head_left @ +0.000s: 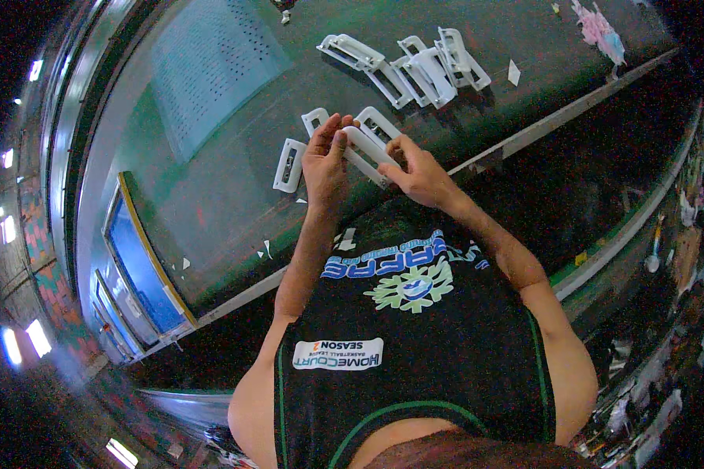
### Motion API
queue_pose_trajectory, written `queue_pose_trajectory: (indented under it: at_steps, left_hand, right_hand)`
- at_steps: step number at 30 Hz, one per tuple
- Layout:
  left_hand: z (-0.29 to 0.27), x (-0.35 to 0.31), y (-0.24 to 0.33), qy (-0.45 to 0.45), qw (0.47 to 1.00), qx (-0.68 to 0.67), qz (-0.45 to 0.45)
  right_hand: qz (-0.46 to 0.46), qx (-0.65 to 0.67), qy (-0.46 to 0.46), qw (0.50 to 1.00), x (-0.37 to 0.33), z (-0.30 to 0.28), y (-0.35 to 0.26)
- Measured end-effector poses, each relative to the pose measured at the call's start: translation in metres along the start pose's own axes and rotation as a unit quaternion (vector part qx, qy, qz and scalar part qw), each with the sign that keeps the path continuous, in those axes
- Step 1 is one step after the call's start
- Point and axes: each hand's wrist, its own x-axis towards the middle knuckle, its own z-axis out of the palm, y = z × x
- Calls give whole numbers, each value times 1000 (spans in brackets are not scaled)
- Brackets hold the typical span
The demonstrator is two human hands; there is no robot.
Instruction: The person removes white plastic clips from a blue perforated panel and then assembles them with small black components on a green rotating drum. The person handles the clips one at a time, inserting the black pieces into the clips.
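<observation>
Between my two hands is a white plastic frame [353, 144], long with rounded ends and an open slot along its middle. My left hand [326, 160] grips its upper left end, thumb against the rim. Lower on the same frame, the fingers of my right hand [419, 173] are closed round its right side. Just behind it lies another white frame [380, 125], partly covered by the held one. A further frame [289, 166] lies left of my left hand, and a smaller-looking piece [314, 121] shows beyond that hand's fingers.
A heap of similar white frames [434, 76] lies farther back on the dark green table [235, 203]. At the far left is a perforated translucent sheet [211, 70]. A pink and blue rag [600, 33] sits at the far right. White scraps [514, 73] are scattered about.
</observation>
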Motion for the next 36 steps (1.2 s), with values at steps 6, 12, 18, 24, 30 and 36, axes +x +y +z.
queue_pose_trajectory:
  at_steps: [6,12,18,24,30,36]
  left_hand:
    - [6,-20,7,-7,1000,23,3]
    - [-6,-24,6,18,991,-109,-78]
    - [-7,-22,-2,-55,990,-93,-95]
    - [10,-34,-1,-51,996,-44,-54]
    - [3,-47,-4,-72,889,360,275]
    - [13,-57,-6,29,903,323,280]
  right_hand:
    - [4,85,-50,995,16,30,-1]
    - [-3,-5,-30,1000,4,39,-21]
    - [-17,72,24,997,-4,42,-23]
    - [51,212,95,971,-11,46,-18]
    - [22,194,46,980,-33,46,-16]
    - [3,242,35,970,-26,48,-26]
